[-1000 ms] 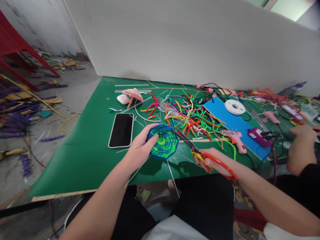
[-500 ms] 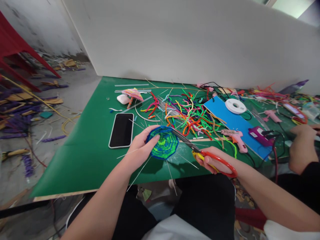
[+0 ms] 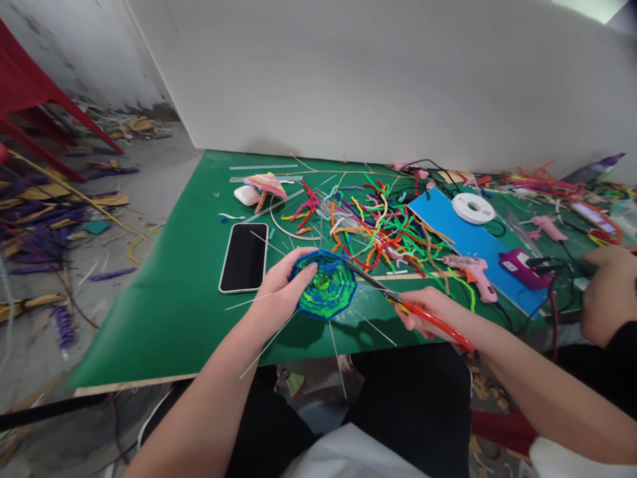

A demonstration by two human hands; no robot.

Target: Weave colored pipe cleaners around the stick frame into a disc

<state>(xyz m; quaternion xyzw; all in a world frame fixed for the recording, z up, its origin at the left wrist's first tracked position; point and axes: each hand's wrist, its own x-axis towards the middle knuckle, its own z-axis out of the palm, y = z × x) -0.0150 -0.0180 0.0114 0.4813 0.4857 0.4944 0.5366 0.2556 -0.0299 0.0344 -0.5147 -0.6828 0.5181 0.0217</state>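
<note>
Pinched in my left hand (image 3: 286, 292) is a round disc of blue and green pipe cleaners (image 3: 328, 295), wound in rings over thin pale spokes that stick out past its rim. My thumb lies on its top face. My right hand (image 3: 430, 312) grips scissors (image 3: 432, 322) with red and yellow handles. Their blades point left and reach the disc's upper right rim; whether they touch it I cannot tell. A phone (image 3: 243, 257) with a dark screen lies just left of my left hand.
Loose coloured pipe cleaners (image 3: 378, 226) heap behind the disc. A small pink umbrella shape (image 3: 266, 186) lies near a white case (image 3: 246, 194). To the right are a pink glue gun (image 3: 475, 275), a blue board (image 3: 478, 245), a white spool (image 3: 472, 208) and another person's arm (image 3: 610, 292).
The scissors have turned in my right hand, so the handles now show edge-on and look closed together. The disc has tilted slightly in my left hand.
</note>
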